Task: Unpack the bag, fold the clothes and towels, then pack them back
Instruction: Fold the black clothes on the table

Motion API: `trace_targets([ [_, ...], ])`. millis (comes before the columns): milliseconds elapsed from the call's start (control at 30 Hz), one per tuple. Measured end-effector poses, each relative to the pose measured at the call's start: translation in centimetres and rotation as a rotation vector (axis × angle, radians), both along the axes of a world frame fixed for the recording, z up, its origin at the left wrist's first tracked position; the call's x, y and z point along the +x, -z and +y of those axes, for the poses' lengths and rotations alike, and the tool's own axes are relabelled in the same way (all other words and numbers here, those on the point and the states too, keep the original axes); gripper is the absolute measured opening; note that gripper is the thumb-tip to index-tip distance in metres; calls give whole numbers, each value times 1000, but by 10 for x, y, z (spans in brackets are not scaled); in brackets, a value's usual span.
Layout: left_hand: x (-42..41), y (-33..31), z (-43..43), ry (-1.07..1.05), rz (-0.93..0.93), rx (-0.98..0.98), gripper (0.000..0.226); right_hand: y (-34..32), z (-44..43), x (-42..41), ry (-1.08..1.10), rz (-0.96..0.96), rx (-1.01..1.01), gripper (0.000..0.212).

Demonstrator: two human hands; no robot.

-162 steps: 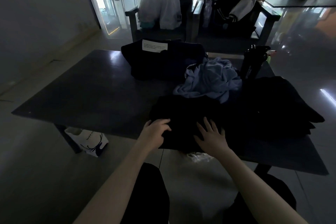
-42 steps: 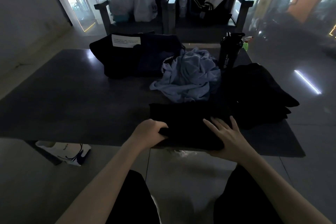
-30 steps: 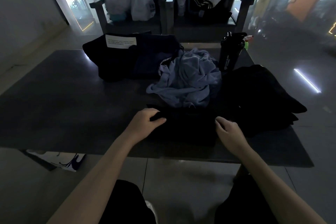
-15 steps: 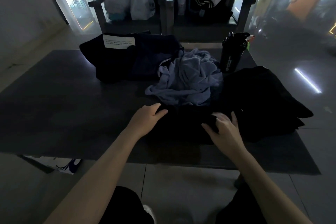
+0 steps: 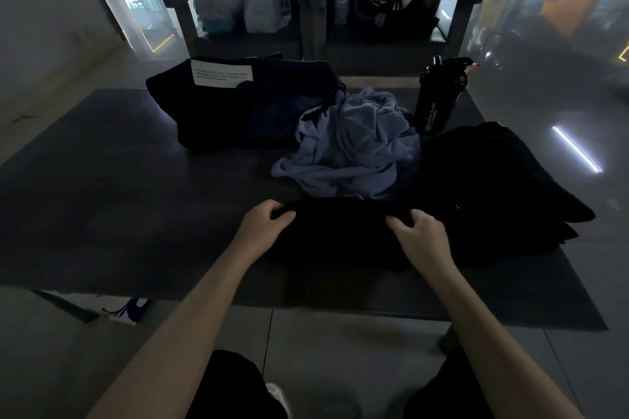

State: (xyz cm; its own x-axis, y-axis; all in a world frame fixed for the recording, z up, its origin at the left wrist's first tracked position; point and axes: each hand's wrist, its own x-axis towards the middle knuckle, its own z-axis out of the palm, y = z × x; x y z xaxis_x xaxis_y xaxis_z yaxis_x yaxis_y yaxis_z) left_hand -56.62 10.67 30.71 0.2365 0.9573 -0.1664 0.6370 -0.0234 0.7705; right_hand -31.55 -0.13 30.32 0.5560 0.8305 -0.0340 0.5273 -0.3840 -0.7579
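Both hands, left hand [image 5: 263, 226] and right hand [image 5: 418, 236], pinch the black garment [image 5: 340, 231] near the table's [image 5: 102, 197] front edge; loose grip could undo the fold.

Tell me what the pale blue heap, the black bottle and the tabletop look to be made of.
Pale blue heap: soft fabric, probably terry or fleece; matte, nappy surface, limp folds.
Black bottle: likely plastic; smooth, faint sheen, pale printed logo.
Tabletop: hard, dark, semi-gloss, perhaps stone or laminate; it mirrors light near its far edge.
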Motion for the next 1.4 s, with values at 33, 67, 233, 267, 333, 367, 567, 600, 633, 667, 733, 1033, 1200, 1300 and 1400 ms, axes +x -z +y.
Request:
trace_targets([
  [33, 0, 2, 0, -19, 13, 13, 32, 0, 2, -1, 4, -18, -16, 39],
  [67, 0, 3, 1, -28, 31, 22, 29, 0, 3, -1, 4, -33, -29, 40],
  [233, 0, -9, -3, -62, 282, 140, 22, 4, 2, -4, 14, -123, -51, 40],
  [267, 3, -13, -6, -80, 382, 258, 23, 3, 3, -5, 11, -141, -57, 39],
  [333, 13, -17, -17, -84, 548, 609, 25, 1, 3, -8, 7, -163, -84, 34],
  [367, 21, -18, -25, -29, 565, 753, 29, 0, 3, -10, 11, -201, -101, 37],
  [567, 52, 15, -44, 480, 581, 483, 58, 6, -5, -27, -68, -565, 2, 43],
  [600, 47, 21, -39, 477, 585, 461, 58, 9, -5, -26, -111, -555, -3, 39],
  [633, 41, 26, -35, 476, 591, 460, 58, 12, -4, -23, -146, -537, -2, 37],
  [667, 36, 28, -30, 478, 593, 463, 57, 13, -3, -19, -173, -516, 9, 37],
  [733, 28, 30, -23, 490, 581, 453, 56, 13, 0, -11, -210, -480, 12, 37],
  [1033, 19, 30, -34, 526, 567, 481, 53, 4, -12, -24, -319, -482, -67, 40],
  [1200, 14, 18, -59, 524, 700, 600, 53, 0, -26, -28, -326, -455, -154, 36],
  [1300, 27, 13, -89, 264, 641, 674, 50, 0, -32, -30, -324, -389, -192, 41],
  [1400, 33, 23, -106, 215, 603, 385, 60, -5, -37, -31, -319, -387, -225, 46],
])
